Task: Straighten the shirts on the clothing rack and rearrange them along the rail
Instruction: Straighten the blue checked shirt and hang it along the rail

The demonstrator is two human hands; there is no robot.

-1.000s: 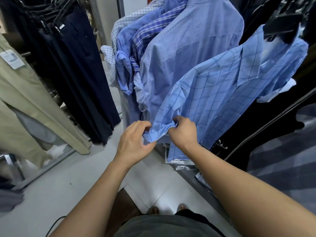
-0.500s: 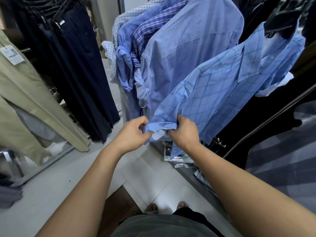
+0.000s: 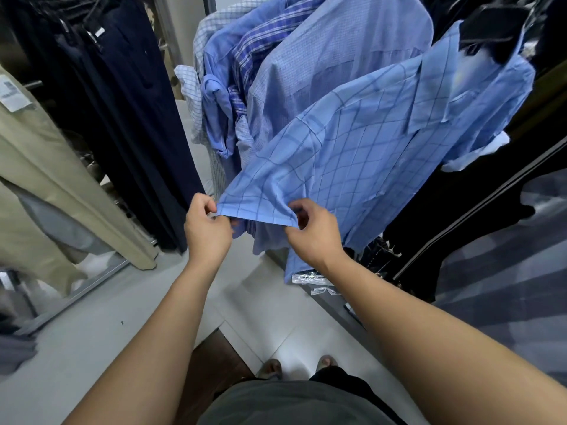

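Moved apart, the left hand (image 3: pixel 207 230) and right hand (image 3: pixel 316 234) have stretched the bunched sleeve (image 3: pixel 276 185) of the blue checked shirt (image 3: pixel 383 142) flat. Fingers of each pinch its hem. That shirt hangs at one o'clock, beside more blue shirts (image 3: pixel 322 56) at twelve.

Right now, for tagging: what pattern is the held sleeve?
Light blue sleeve, darker blue windowpane check; head view.
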